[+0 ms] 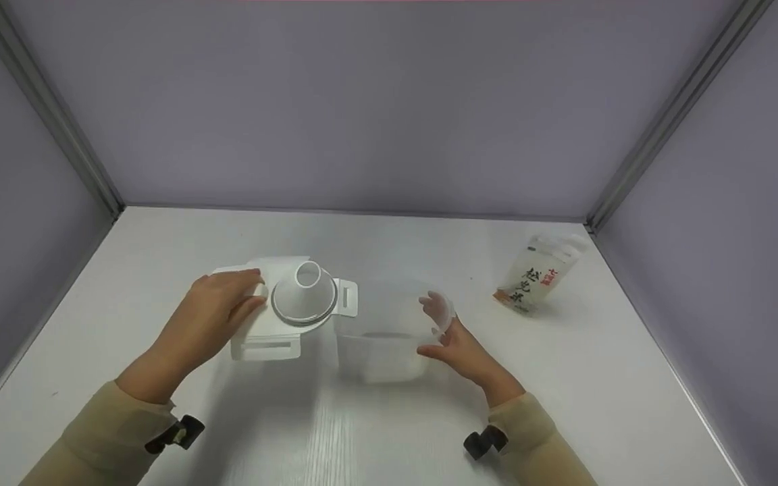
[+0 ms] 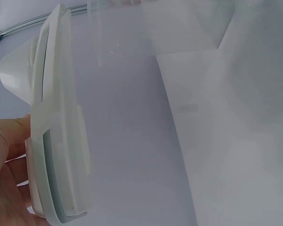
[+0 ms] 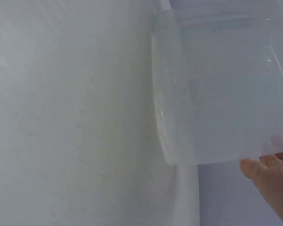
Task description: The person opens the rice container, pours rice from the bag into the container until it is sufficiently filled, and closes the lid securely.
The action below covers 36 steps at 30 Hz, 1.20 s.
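Keeping the white lid (image 1: 254, 332) steady matters: left hand (image 1: 201, 318) pinches its left part, just left of the clear container (image 1: 379, 359); right hand (image 1: 462, 349), curved round container's right side, should press lightly.

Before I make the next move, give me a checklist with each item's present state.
1. White plastic lid with cone-shaped spout, gripped by the left hand: ok.
2. Clear plastic container, right hand on its side: ok.
3. Lid off the container: ok, held to its left.
4. Pale plastic pouch with black and red lettering, away from both hands: ok.
5. Pouch sealed at the top: cannot tell.
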### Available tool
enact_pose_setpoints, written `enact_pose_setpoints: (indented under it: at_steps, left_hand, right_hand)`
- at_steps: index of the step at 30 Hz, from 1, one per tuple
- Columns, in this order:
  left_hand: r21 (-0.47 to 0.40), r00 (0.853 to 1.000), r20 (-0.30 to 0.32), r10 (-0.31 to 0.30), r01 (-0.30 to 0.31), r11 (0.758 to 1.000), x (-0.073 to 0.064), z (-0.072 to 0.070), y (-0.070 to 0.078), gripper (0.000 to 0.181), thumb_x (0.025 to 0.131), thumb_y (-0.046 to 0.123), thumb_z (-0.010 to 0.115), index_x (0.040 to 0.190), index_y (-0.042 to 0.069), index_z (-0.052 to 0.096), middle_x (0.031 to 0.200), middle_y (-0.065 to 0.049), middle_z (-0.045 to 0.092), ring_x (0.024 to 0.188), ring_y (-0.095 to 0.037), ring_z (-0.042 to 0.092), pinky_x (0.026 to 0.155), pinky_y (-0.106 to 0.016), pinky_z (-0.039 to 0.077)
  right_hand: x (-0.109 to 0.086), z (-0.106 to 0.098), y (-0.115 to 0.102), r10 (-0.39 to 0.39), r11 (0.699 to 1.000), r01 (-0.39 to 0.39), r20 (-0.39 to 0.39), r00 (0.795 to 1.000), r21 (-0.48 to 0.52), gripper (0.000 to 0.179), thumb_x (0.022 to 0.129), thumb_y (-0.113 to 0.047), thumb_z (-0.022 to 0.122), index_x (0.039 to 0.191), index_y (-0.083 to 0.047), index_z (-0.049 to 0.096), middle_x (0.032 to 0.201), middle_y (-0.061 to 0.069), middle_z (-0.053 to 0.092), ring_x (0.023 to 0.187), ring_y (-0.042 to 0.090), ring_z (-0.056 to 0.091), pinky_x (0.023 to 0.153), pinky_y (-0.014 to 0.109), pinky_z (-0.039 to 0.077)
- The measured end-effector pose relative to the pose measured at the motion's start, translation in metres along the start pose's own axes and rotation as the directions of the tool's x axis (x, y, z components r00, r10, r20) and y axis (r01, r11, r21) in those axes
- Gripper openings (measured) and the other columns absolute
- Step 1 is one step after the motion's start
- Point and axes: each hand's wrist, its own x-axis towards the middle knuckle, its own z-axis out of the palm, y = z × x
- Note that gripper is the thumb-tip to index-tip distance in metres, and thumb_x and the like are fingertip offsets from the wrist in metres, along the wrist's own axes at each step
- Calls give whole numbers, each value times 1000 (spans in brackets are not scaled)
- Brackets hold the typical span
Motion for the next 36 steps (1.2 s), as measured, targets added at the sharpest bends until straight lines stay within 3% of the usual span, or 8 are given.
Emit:
enact_pose_setpoints:
  at_steps: [12, 21, 36]
  left_hand:
    - [22, 999, 7, -45, 45, 999, -8, -8, -10, 31, 87, 8, 65, 115, -4, 60, 112, -22, 62, 108, -38, 55, 89, -58, 37]
    - [48, 999, -15, -40, 41, 998, -15, -14, -21, 31, 84, 5, 67, 113, -3, 61, 108, -22, 63, 105, -39, 56, 86, -63, 36]
    - [109, 996, 22, -84, 81, 991, -30, -23, -40, 33, 84, 4, 65, 115, -3, 56, 111, -26, 60, 107, -43, 53, 84, -73, 28]
  right_hand:
    - [-1, -1, 1, -14, 1000, 14, 3, 1000, 7, 89, 84, -11, 70, 148, -4, 9, 152, 17, 19, 139, 32, 15, 107, 56, 17]
    - [-1, -1, 0, -13, 1000, 13, 7, 1000, 12, 90, 84, -9, 70, 148, -2, 7, 152, 17, 18, 139, 32, 14, 108, 55, 16]
    - [-2, 1, -3, 11, 999, -11, -3, 1000, -44, 90, 84, -10, 70, 149, -5, 8, 152, 16, 20, 139, 31, 16, 107, 51, 20]
